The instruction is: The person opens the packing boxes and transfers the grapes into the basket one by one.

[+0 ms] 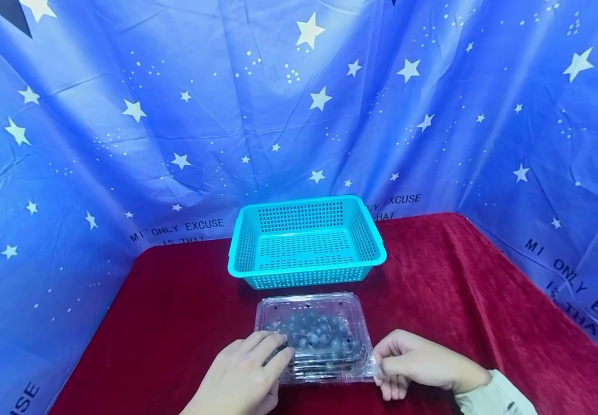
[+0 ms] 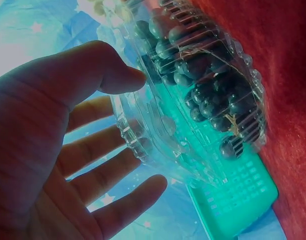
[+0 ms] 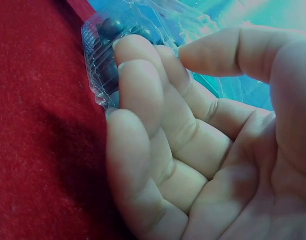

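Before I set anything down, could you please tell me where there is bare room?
The red cloth is bare left of the clear box and blue basket, and right of the basket, beyond the right hand. It is crowded at the front middle, where the left hand and right hand touch the box, with only a narrow strip before the basket.

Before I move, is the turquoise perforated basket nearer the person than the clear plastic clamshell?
No, the head view shows the turquoise perforated basket beyond the clear plastic clamshell, nearer the starry curtain.
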Demonstrator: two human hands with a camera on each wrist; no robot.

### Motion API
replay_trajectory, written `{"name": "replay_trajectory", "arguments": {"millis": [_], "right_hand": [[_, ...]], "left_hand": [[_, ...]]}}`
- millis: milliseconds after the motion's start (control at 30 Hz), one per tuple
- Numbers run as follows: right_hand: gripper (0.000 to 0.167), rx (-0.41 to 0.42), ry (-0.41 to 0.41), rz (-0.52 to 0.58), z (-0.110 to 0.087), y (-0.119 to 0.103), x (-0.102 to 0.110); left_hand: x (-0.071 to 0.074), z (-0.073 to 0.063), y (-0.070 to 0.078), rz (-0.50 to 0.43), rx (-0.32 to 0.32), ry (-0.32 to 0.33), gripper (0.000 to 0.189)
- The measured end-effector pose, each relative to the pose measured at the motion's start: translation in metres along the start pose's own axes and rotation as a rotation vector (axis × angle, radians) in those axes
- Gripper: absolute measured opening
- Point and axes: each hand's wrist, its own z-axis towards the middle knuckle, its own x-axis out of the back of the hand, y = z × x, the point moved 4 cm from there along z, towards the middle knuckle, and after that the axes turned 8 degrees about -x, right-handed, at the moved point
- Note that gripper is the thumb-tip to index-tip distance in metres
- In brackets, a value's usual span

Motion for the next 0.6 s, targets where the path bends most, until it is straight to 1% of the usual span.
{"name": "replay_trajectory", "arguments": {"millis": [167,333,500,600], "right_hand": [[0.019,0.012,0.007,-0.02,-0.001,-0.0008,0.0007],[0.02,0.049,0.023,-0.064,-0.0018,-0.0032,0.0019],[0.02,0.046,0.033,-0.068,-0.0016,-0.0048,0.0026],[0.02,0.029,0.035,-0.055,-0.0014,-0.005,0.002]], "left_hand": [[0.0007,-0.002,-0.0015,-0.032,0.001,-0.05,0.06],[0.0016,-0.0043,-0.0046,-0.042,0.001,-0.038,0.057],[0.0015,-0.0069,-0.0059,-0.047,0.014,-0.054,0.055],[0.0017,-0.0076,-0.0053,-0.037,0.011,-0.049,0.054]]}}
